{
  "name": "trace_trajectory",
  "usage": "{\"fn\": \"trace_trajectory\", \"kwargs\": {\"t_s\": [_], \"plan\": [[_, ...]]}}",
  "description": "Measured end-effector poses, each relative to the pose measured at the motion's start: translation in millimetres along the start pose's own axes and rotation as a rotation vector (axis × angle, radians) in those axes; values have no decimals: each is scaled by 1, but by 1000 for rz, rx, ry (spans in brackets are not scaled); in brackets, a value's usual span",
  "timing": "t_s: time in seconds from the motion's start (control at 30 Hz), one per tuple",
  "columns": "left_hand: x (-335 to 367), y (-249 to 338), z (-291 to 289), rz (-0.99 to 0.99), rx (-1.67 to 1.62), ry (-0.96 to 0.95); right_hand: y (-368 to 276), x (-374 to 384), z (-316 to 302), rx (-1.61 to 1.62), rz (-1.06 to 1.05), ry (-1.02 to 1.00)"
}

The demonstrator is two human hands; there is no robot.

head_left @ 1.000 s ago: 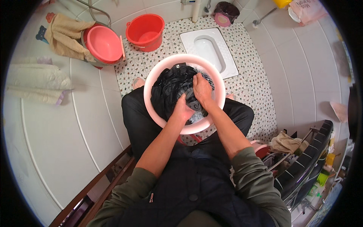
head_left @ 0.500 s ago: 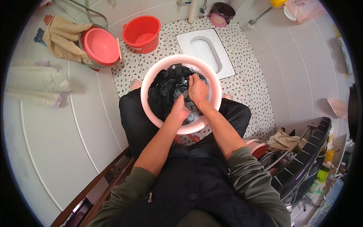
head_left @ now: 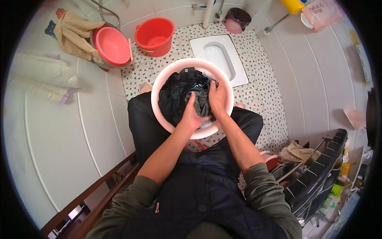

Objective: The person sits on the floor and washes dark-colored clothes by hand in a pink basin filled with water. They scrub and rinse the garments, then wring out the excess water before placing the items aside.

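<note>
Along the round pink basin's (head_left: 155,93) left side, crumpled, glossy black cloth (head_left: 172,95) runs far-to-near; half-curled left hand (head_left: 193,114) and right hand (head_left: 217,99) grip wrinkled grey cloth (head_left: 202,104).

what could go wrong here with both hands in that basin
Suds might slop over the pink basin's rim, leaving the tiled floor slick. The pushed-up sleeves might slide down and get wet. The grey cloth between the left hand and right hand might slip.

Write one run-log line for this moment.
left hand: touching dark cloth; right hand: gripping dark cloth; dark cloth: in pink basin; red bucket: on speckled floor
</note>
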State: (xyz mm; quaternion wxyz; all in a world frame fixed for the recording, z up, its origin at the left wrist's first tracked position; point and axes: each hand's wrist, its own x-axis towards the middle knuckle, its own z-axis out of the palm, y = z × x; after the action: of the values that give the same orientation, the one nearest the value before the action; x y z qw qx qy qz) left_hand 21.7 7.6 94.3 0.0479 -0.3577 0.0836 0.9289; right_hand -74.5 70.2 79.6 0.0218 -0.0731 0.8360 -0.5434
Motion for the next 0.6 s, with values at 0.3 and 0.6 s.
{"fn": "trace_trajectory", "kwargs": {"t_s": [0.3, 0.6], "plan": [[27, 1, -36, -59, -185, -365, -38, -83, -25, -306, -469, -341], [37, -3, -21, -12, -86, 45, 5, -15, 27, -543, -101, -208]]}}
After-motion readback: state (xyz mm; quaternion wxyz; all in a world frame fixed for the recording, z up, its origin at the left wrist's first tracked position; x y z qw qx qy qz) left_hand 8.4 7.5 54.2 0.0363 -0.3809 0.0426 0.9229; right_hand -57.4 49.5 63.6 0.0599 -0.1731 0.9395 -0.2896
